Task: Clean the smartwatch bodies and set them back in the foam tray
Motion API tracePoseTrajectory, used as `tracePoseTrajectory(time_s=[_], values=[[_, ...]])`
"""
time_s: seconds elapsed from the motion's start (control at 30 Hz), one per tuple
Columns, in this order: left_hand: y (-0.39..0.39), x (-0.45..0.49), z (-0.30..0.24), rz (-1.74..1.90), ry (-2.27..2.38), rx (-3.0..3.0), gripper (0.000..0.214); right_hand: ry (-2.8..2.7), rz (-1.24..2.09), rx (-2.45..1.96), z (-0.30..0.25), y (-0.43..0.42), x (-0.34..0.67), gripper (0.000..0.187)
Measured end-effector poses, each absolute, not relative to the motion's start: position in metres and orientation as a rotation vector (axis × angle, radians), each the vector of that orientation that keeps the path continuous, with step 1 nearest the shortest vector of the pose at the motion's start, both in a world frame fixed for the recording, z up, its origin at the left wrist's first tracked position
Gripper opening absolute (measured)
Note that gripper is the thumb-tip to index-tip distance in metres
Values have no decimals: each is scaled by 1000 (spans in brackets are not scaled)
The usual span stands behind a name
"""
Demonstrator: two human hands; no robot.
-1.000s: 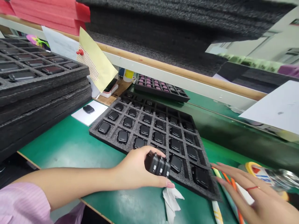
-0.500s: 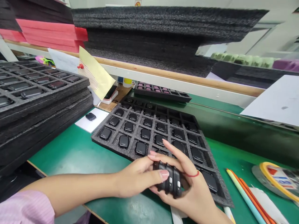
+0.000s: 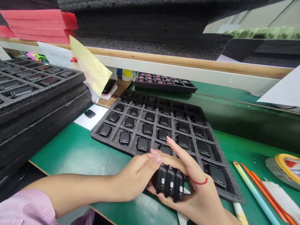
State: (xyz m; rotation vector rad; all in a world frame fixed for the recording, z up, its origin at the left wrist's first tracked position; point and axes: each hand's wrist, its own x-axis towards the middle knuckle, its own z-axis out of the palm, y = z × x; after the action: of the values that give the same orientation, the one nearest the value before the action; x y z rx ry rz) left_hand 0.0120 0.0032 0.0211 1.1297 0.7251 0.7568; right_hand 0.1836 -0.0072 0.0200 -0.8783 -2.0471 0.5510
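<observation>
1. The foam tray (image 3: 110,144) spans the middle of the frame.
2. My right hand (image 3: 197,193), lower right of centre, cups from below, fingers wrapped over the stack.
3. My left hand (image 3: 136,178), lower centre, is half curled, pinching the stack's left end.
4. The three black watch bodies (image 3: 170,185) stand side by side, clamped between both hands, at the tray's near edge.

Green bench (image 3: 77,153) w/ foam tray (image 3: 133,141), tray stack (image 3: 47,109) left, white card (image 3: 98,111), pencils (image 3: 254,191), tape roll (image 3: 287,164) right.

Devices (image 3: 170,185) before tray (image 3: 225,195), stack (image 3: 35,115) left
</observation>
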Motion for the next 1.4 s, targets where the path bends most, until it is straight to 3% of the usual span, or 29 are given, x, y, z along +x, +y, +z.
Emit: tracePoseTrajectory(time_s=[0.97,1.2,1.4], values=[[9,12,19,691,682,1010,66,-2025,582,-919,23,-8,181,105],[12,12,28,719,535,1226,27,-2085,547,-806,16,-8,180,96],[4,5,29,750,746,1406,44,-2016,673,-798,27,-19,189,92]])
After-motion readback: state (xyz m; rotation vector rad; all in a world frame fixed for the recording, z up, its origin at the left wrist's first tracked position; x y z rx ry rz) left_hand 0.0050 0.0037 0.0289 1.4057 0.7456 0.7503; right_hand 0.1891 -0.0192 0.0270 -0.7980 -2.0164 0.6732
